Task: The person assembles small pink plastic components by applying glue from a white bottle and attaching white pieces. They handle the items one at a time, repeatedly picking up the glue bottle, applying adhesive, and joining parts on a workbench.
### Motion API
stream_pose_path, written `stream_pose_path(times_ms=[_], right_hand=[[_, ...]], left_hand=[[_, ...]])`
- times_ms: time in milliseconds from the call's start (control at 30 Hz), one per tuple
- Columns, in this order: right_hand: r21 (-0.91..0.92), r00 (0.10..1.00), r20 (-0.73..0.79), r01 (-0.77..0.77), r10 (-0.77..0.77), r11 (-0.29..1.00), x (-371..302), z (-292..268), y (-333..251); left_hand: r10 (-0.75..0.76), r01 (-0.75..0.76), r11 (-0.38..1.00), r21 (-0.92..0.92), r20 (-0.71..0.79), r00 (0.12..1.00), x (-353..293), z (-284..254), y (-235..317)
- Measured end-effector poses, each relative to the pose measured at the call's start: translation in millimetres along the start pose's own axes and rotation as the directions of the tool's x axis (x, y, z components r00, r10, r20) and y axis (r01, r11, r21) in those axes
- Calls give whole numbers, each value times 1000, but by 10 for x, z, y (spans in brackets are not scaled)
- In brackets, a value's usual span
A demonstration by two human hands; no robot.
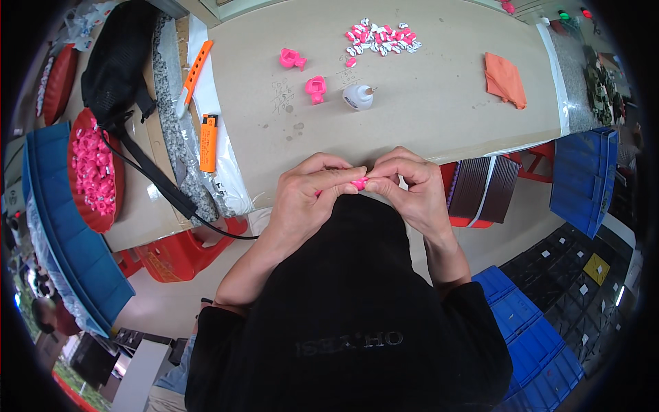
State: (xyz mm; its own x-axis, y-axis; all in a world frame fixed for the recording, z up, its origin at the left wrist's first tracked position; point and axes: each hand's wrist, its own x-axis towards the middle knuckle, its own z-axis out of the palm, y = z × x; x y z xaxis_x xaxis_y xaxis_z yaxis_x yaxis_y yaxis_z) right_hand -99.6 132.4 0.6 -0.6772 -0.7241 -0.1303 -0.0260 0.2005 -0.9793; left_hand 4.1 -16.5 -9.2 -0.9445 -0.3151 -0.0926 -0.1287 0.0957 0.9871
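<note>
A small bright pink piece [358, 182], mostly hidden, sits pinched between the fingertips of both hands. The left hand [305, 196] and right hand [410, 185] meet knuckles up, fingers curled, each grasping it. Beyond the hands stands a white glue bottle [357, 97].

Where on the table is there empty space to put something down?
The widest bare patch of table lies between the white glue bottle and the orange cloth. Another runs along the near edge, between the orange lighter and the hands. It is crowded at the far middle: the pink-and-white pile and two pink pieces.
</note>
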Motion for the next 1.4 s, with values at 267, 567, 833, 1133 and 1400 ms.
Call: stream_pose_path(times_ms=[267, 567, 833, 1133, 1400], right_hand=[[6, 1000, -4, -3, 3, 1000, -2, 11, 26], [14, 1000, 11, -14, 14, 1000, 7, 6, 35], [15, 1000, 13, -20, 20, 1000, 19, 11, 35], [126, 998, 15, -56, 54, 990, 45, 27, 25], [335, 997, -27, -65, 78, 940, 59, 126, 47]], left_hand=[[-14, 14, 1000, 10, 0, 1000, 0, -4, 0], [-9, 9, 1000, 25, 11, 1000, 7, -22, 26], [-20, 20, 1000, 18, 24, 999, 13, -37, 8], [-46, 51, 989, -142, 44, 998, 45, -69, -20], [-63, 75, 974, -214, 63, 996, 74, -130, -20]])
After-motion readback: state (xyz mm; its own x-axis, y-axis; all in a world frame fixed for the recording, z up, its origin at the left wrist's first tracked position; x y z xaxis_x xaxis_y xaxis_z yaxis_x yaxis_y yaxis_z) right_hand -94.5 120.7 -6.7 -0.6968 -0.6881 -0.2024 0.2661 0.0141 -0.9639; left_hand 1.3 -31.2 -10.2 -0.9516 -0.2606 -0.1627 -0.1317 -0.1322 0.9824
